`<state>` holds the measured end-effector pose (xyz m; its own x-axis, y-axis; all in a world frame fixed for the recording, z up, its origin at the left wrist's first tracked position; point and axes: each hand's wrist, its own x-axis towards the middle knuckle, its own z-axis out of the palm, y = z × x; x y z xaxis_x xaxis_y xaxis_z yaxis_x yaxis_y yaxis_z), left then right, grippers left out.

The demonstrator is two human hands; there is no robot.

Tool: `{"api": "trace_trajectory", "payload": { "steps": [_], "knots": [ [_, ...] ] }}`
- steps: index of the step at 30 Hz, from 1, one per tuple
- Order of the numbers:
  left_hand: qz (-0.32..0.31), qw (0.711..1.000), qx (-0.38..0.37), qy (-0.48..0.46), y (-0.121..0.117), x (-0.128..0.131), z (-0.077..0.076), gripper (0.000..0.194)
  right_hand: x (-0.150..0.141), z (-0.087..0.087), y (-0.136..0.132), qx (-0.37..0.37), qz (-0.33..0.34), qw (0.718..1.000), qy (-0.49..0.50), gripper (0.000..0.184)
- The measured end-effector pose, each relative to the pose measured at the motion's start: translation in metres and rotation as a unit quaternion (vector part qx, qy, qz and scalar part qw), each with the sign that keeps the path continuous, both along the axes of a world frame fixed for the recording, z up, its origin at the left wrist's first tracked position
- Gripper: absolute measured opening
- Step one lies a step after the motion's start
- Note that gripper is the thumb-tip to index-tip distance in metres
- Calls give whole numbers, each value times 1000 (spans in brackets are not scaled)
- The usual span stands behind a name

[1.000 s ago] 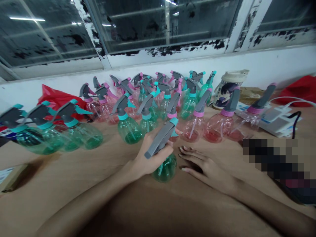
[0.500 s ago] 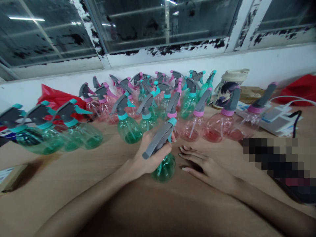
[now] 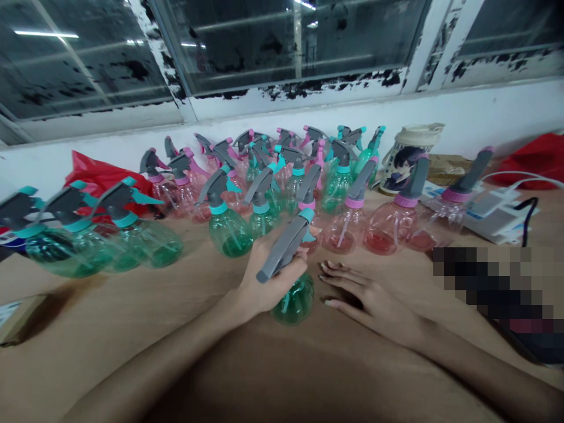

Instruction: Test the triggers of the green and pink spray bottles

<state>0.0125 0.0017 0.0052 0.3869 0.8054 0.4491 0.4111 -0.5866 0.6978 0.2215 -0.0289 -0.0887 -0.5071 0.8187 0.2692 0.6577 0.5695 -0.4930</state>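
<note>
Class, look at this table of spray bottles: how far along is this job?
Done: the green spray bottles and pink spray bottles stand in rows with trigger heads on. In hand: the left hand grips another green bottle by its grey head, while the right hand rests on the table beside it. Left: every bottle in view has a head, so what remains cannot be told.

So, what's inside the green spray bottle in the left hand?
A pale dip tube runs down inside the green spray bottle. The left hand covers its neck; any liquid is unclear.
</note>
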Motion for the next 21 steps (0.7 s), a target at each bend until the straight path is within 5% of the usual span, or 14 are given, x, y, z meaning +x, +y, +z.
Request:
{"api": "trace_trajectory", "payload": {
  "steps": [14, 21],
  "knots": [
    [-48, 994, -61, -71, 1, 2, 3, 31, 0, 0, 0, -4, 3, 1000, -1, 44],
    [-22, 999, -5, -23, 1, 2, 5, 29, 1, 0, 1, 1, 6, 1000, -4, 45]
  ]
}}
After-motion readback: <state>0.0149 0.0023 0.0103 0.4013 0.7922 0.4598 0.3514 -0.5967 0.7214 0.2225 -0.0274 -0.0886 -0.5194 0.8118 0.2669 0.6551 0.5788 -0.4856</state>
